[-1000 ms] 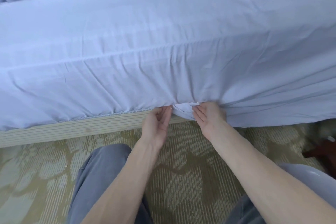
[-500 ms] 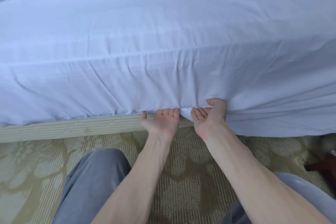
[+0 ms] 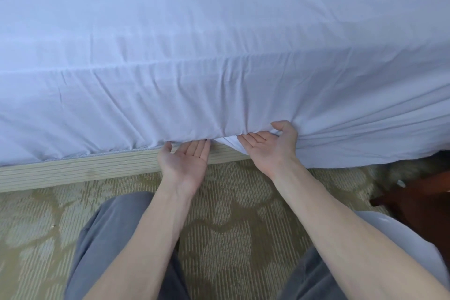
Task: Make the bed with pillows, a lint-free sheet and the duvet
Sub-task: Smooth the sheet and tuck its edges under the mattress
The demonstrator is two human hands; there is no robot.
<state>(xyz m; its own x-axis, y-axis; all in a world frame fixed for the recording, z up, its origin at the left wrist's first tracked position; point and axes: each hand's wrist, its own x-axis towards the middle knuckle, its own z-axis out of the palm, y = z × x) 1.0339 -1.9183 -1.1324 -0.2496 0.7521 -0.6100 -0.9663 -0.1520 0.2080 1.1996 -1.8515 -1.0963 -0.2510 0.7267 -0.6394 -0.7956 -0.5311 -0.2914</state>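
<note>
On the left, the white sheet (image 3: 219, 56) lies spread flat across the far part of the view, then turns over the near edge and runs down the side. It looks pale with a bluish cast and smooth on top. On the side face, shallow slanting creases run down toward the hands. On this left stretch its lower edge sits tight along the top of the pale, ribbed bed base (image 3: 73, 170), which stands on a patterned olive and beige carpet (image 3: 231, 226).

Grey trouser legs (image 3: 104, 238) show at the near edge. The left hand (image 3: 186, 161) is palm up just in front of the bed base. Its fingers are straight and together, the tips are hidden under the sheet's lower edge, and the thumb is held out to the left. It grips nothing.

Just to its right, the right hand (image 3: 270, 148) is also palm up. Its fingers are slid under the fabric and its thumb is arched over the outside, so it pinches a fold of the sheet. Tight creases fan out rightward from this grip.

Right of the hand, the sheet is untucked and hangs loose over the bed base almost to the carpet. A dark reddish wooden piece of furniture (image 3: 423, 204) stands at the right edge.
</note>
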